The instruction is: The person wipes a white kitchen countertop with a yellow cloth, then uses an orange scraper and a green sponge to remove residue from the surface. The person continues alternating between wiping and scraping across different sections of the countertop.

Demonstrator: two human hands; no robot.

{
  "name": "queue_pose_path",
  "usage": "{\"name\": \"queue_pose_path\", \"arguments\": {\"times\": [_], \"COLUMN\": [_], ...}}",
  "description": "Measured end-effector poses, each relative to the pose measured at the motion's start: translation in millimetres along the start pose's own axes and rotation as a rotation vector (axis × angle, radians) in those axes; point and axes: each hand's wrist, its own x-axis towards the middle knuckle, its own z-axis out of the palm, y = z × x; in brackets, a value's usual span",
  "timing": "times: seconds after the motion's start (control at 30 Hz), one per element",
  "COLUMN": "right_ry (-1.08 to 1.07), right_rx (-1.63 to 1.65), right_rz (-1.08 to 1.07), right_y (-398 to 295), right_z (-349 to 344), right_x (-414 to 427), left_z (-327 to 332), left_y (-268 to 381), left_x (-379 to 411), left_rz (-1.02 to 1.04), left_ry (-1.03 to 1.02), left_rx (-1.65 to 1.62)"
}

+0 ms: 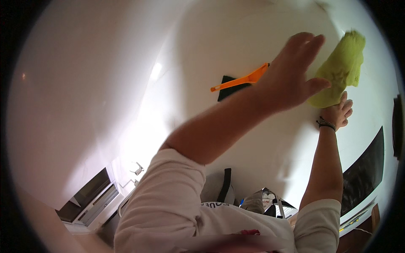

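My left hand (295,71) is raised over a white surface (227,34), its fingers apart and nothing in it. Its thumb overlaps, in the view, a crumpled yellow-green cloth (343,63). At the cloth's lower end is my right hand (338,112), a dark braided bracelet (327,124) on its wrist. Those fingers are spread beside the cloth; whether they grip its edge I cannot tell. Left of my left hand, an orange-handled tool (240,83) lies across a dark green scouring pad (232,91). My left hand and forearm partly hide both.
A glossy black panel (364,170) lies at the right, beside my right forearm. A dark object (397,126) stands at the far right rim. At the lower left are a small metal fitting (138,169) and a dark-fronted built-in unit (85,199). A bright light reflection crosses the left.
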Motion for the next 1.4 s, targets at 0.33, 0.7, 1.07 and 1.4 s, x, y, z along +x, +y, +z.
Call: {"name": "queue_pose_path", "arguments": {"times": [0.33, 0.7, 1.07, 1.4], "right_ry": [0.104, 0.136, -0.172, -0.464], "right_rx": [0.041, 0.091, 0.259, -0.089], "right_rz": [0.018, 0.007, -0.312, -0.467], "right_y": [-2.5, 3.3, 59.2, 91.6], "right_z": [2.4, 21.6, 22.8, -1.0], "right_x": [-0.1, 5.1, 51.3, -64.8], "left_z": [-106.6, -101.1, -94.3, -101.6], "left_y": [-91.9, -114.9, -117.6, -124.5], "left_x": [-202.6, -216.9, -210.2, -224.6], "left_rz": [-0.922, -0.925, -0.816, -0.734], "left_ry": [0.34, 0.168, 0.209, 0.271], "left_rx": [0.836, 1.123, 1.149, 1.172]}}
